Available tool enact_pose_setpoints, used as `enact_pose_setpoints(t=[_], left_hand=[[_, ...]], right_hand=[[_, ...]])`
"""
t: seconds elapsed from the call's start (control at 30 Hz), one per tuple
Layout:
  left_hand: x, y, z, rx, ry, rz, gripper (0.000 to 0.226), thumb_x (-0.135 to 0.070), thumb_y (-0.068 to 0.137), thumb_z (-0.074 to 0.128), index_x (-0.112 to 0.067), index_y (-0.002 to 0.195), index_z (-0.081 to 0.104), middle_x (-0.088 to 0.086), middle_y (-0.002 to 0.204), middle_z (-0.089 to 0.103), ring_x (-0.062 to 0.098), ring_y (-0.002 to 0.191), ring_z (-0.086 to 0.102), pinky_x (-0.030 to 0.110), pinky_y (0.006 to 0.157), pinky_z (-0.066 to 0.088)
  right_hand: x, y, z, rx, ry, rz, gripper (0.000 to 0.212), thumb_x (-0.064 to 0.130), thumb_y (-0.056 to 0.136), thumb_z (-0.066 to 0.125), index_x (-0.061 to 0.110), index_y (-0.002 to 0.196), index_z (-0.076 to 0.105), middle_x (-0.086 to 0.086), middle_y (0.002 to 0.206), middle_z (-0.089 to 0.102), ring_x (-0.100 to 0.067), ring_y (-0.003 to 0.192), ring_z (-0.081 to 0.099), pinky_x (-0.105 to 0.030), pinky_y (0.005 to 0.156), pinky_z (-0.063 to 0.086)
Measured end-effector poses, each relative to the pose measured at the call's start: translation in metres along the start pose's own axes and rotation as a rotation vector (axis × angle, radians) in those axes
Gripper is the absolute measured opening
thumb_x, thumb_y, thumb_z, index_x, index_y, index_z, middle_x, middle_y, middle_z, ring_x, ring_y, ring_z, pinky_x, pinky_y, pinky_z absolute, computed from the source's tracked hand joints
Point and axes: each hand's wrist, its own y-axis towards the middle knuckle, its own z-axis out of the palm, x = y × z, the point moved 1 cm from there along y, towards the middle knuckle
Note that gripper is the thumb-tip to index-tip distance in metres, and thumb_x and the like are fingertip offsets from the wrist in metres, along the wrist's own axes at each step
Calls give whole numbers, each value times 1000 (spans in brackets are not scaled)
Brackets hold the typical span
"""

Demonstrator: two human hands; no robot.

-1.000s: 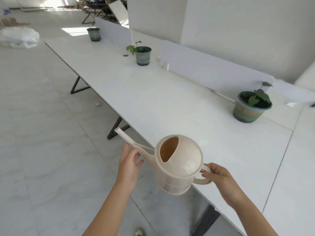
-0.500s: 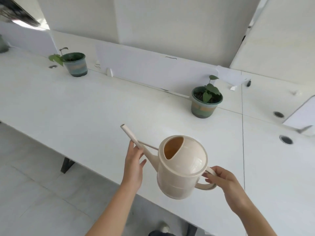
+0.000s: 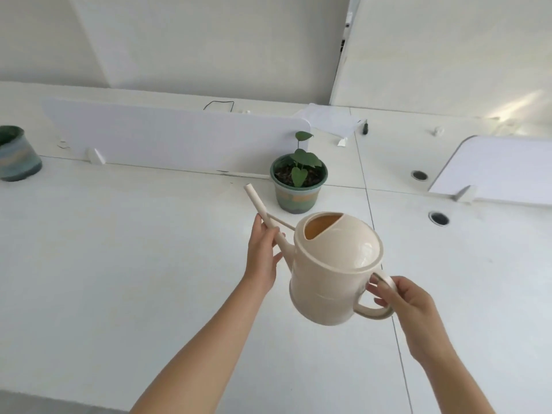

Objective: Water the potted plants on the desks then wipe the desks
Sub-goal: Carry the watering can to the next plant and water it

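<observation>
Desk point(image 3: 119, 264), white, spans the view beneath everything. Can point(image 3: 334, 264) hangs above it, spout aimed up-left toward the plant point(image 3: 299, 180), which stands by the divider point(image 3: 179, 138). Right hand point(image 3: 406, 303) is clamped on the handle; left hand point(image 3: 263, 252) grips the spout, seemingly loosely. Second pot point(image 3: 16, 153) sits far left.

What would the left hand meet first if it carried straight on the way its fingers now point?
Probably the white desk divider panel; the left hand, steadying the cream plastic watering can, seems aimed just left of the green potted plant, though depth is unclear.
</observation>
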Motion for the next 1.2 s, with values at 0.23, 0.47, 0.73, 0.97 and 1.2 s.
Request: enact_pose_setpoints(t=[0.23, 0.47, 0.73, 0.97, 1.2], left_hand=[[-1, 53, 33, 140, 50, -138, 28, -20, 88, 44, -16, 115, 50, 6, 106, 48, 23, 92, 48, 32, 67, 49], [-4, 80, 42, 191, 57, -230, 25, -25, 90, 43, -34, 110, 55, -3, 103, 51, 22, 95, 50, 40, 82, 46], [7, 98, 41, 189, 81, -306, 14, -25, 90, 41, -28, 84, 53, -3, 95, 50, 22, 88, 50, 39, 80, 45], [21, 98, 53, 225, 71, -374, 11, -27, 89, 41, -23, 91, 51, 0, 98, 49, 22, 91, 50, 41, 79, 46], [3, 105, 84, 315, 83, -372, 10, -24, 87, 42, -23, 78, 46, -4, 82, 45, 20, 78, 48, 34, 72, 43]], right_hand=[[21, 17, 1, -233, -83, -14, 18, 18, 87, 57, 7, 73, 60, -27, 82, 62, -34, 92, 63, -53, 85, 47], [40, 30, 17, -338, -191, 2, 21, 21, 89, 51, 10, 72, 57, 1, 79, 68, -30, 86, 64, -55, 82, 50], [44, 33, 32, -380, -275, 55, 24, 23, 89, 52, 14, 67, 55, -15, 77, 67, -37, 86, 64, -57, 78, 51], [50, 26, 26, -442, -303, 67, 23, 23, 89, 52, 10, 70, 55, 3, 70, 66, -35, 84, 64, -56, 79, 51], [59, 31, 20, -526, -317, 46, 25, 25, 89, 52, 18, 65, 54, -2, 66, 66, -38, 83, 64, -59, 80, 49]])
